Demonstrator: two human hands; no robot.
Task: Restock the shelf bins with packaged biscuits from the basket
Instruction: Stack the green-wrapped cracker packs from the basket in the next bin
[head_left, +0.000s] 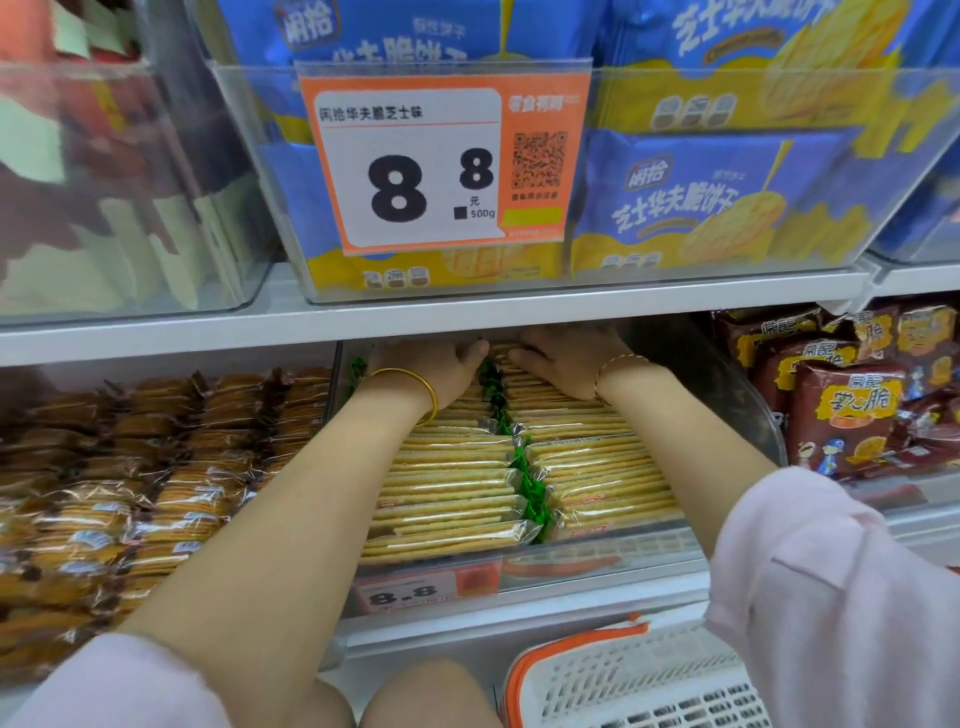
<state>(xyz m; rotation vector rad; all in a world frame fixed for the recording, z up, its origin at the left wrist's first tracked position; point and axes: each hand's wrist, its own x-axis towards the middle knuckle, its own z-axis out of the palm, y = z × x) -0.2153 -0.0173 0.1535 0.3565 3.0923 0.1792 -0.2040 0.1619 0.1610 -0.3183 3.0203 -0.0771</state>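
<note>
Two hands: both reached deep into the middle bin on the lower shelf, under the shelf above.
Left hand: laid on the left row of packs at the back; gold bangle at the wrist.
Right hand: laid on the right row of packs, just beside the left hand.
Fingers: tips hidden under the shelf edge; whether a pack is pinched or only pressed cannot be told.
Biscuits: flat cracker packs in clear film, stood on edge in two rows, green seals meeting at the middle; bin judged nearly full.
Basket: white, orange-rimmed, low at the right; contents not visible.
Handling: packs judged light, stiff as a stack, yet brittle; film judged slippery.
Hold advised: flat faces to be taken between thumb and fingers, several together; seals and corners not to be pulled or squeezed.
Risk: crackers cracked if rows are forced tight.
</note>
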